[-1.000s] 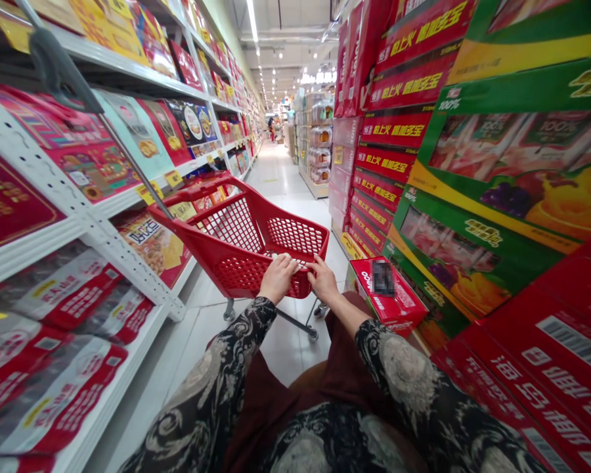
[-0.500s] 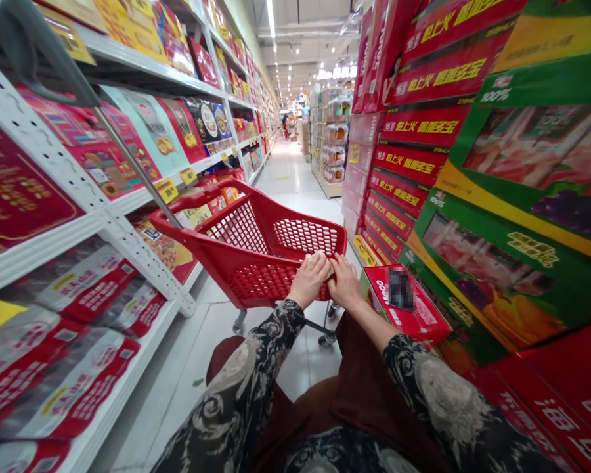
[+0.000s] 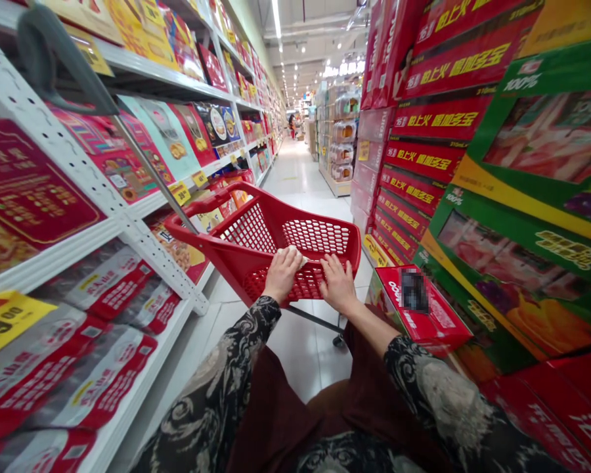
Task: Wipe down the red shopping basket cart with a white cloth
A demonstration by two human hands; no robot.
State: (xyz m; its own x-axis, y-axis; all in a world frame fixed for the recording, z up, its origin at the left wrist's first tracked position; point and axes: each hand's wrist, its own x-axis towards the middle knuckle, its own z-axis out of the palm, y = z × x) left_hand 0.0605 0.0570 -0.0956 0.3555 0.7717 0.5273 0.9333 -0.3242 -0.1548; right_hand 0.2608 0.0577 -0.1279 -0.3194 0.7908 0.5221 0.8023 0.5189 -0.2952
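Observation:
A red plastic shopping cart (image 3: 226, 259) stands crosswise in front of me, with a lattice basket. My left hand (image 3: 282, 274) lies on the near top rim with its fingers closed over a crumpled white cloth (image 3: 303, 261), mostly hidden under them. To its right, my right hand (image 3: 339, 284) has its fingers hooked over the same rim and its thumb on the outside. A gap of rim shows between the two hands. The part of the basket floor that I can see is bare red plastic.
White metal shelves (image 3: 128, 220) with packaged food line the left side. A metal rod with a grey handle (image 3: 69, 66) rises at the cart's left end. Stacked drink cartons (image 3: 512, 263) and a red box (image 3: 414, 302) flank the right. Beyond, a tiled aisle (image 3: 295, 171) leads to a distant person.
My hands have moved apart: the left slid leftward along the rim with the white cloth, and the right stays near the cart's right end. The whole scene has shifted slightly right in view.

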